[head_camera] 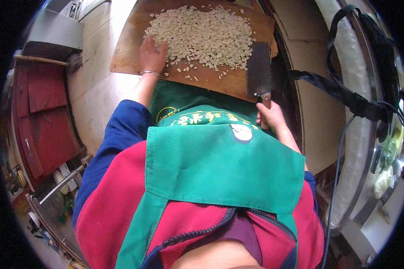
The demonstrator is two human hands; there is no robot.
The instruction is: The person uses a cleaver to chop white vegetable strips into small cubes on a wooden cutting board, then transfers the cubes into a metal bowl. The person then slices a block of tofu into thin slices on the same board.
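Observation:
A wide heap of pale diced pieces (202,35), probably a vegetable, covers much of the wooden cutting board (128,55). My left hand (153,53) rests at the heap's left edge, its fingers apart and touching the pieces; a bracelet circles the wrist. In my right hand (271,116) is the wooden handle of a cleaver (258,69). Its broad dark blade lies along the heap's right edge, over the board's right side. A few bits cling near the blade's heel. Loose pieces are scattered on the board's near part.
My green apron (222,161) reaches the board's near edge. Left of the board runs a light tiled surface (99,43), with a red cabinet (50,134) beyond. To the right, a black strap (336,92) and a thin cable (338,168) hang close to my right arm.

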